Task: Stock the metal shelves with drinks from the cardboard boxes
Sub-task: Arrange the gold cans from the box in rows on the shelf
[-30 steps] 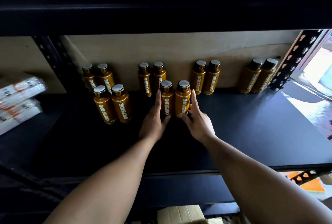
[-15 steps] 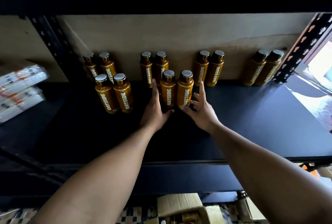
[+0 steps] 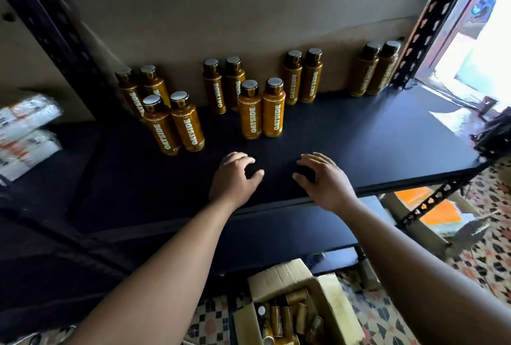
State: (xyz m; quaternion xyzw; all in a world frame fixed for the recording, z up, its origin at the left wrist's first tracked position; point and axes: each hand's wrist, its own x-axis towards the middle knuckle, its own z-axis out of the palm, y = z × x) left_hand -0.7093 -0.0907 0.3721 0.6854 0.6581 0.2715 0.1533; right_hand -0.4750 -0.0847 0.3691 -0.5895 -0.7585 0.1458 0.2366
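Note:
Several brown OATSIDE bottles stand upright in pairs on the black metal shelf [image 3: 359,148]. The nearest middle pair [image 3: 261,109] stands in front of a back pair [image 3: 224,84]. Another front pair [image 3: 174,123] is at the left, with more pairs along the back wall [image 3: 304,76] and at the far right [image 3: 376,70]. My left hand [image 3: 235,178] and my right hand [image 3: 323,178] hover over the shelf's front, a short way in front of the middle pair, fingers loosely curled and holding nothing. An open cardboard box [image 3: 331,303] with more bottles lies on the floor below.
White and orange packets [image 3: 25,131] lie on the neighbouring shelf at the left. Perforated black uprights stand at the left [image 3: 63,48] and right [image 3: 437,18]. A lower shelf board [image 3: 290,234] sits under the main one. Orange items [image 3: 431,206] lie at the right, above a patterned floor.
Both hands have let go of the middle front pair of bottles and drawn back toward the shelf's front edge. The view has tilted down, showing the open box below.

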